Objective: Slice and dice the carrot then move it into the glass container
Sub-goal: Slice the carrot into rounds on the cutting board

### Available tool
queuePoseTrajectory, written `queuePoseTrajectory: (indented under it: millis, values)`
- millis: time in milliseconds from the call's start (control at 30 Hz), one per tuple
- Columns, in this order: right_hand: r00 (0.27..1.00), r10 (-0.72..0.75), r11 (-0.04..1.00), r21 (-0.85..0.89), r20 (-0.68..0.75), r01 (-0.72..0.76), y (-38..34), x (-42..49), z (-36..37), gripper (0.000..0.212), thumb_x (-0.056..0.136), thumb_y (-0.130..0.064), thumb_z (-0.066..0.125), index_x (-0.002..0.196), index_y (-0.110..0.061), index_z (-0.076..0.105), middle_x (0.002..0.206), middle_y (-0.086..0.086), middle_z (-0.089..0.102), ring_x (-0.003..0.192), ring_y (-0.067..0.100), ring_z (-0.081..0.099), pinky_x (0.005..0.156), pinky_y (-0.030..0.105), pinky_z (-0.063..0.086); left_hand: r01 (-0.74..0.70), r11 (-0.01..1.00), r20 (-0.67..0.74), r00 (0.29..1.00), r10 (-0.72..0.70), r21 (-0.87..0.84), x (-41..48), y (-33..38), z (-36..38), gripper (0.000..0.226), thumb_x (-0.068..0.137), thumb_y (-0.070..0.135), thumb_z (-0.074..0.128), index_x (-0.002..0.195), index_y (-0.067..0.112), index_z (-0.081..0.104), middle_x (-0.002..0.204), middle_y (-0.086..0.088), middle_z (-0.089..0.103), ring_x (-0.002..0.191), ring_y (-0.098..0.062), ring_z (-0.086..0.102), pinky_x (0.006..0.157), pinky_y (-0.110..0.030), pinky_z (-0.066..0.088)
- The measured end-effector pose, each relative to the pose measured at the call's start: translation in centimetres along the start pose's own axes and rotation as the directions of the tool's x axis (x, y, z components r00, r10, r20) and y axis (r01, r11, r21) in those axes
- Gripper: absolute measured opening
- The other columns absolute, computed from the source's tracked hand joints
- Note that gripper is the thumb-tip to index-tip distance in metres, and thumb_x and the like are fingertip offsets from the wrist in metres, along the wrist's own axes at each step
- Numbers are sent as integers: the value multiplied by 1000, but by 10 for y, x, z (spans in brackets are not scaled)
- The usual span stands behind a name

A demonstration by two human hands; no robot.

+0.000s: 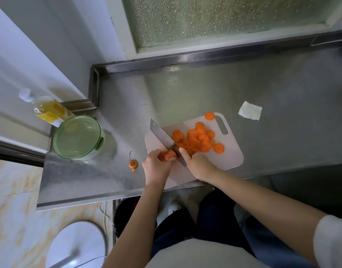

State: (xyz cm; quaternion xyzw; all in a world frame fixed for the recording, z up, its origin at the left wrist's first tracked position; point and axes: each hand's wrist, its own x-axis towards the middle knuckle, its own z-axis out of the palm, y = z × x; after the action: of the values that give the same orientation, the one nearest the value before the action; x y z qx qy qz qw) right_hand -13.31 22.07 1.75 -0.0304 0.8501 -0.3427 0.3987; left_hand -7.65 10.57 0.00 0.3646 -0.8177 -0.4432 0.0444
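At the left end of the steel desk [282, 93], a bottle of yellow liquid [48, 111] is seen. Just beside it stands the glass container [78, 137], with its green lid [77, 135] shut. A trimmed carrot top [133, 163] lies on the desk, left of the cutting board [232, 157]. A short carrot stub [170, 154] is pinched on the board by the curled left grip [156, 167]. The cleaver [162, 136] is set against the stub's cut face, and its handle is wrapped by the right grip [199, 165]. To the right, the round slices [197, 140] are heaped on the board.

Slicing is judged nearly done, with dicing not begun. 1 more thin round is called for, with fingertips kept well back. The lid must be removed before transfer.
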Motion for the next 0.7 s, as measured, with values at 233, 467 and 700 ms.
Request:
queuePoseTrajectory:
  millis: [233,467,700]
  values:
    - [998,-38,991,-129,-51,31,9,-4,-9,66,99,-54,25,53,-10,42,55,5,47,54,15,45,52,25,32,-13,1000,-34,999,12,-25,-1,-7,6,18,72,17,77,88,16,67,87,5,66,79,-9,57,72,-15,43]
    - [993,-38,998,39,-109,42,6,-8,-10,66,95,-61,29,50,-13,40,49,1,42,47,16,42,49,25,31,-29,999,-26,999,28,-17,1,-10,7,22,72,15,78,90,10,67,87,2,63,79,-13,57,75,-17,42]
    - [995,-18,1000,-23,-94,15,5,-11,-7,61,94,-63,25,59,-16,40,59,2,46,61,20,48,64,29,37,-52,999,-33,998,52,-11,1,-13,8,21,71,16,78,87,8,67,86,0,64,78,-15,56,74,-20,44]
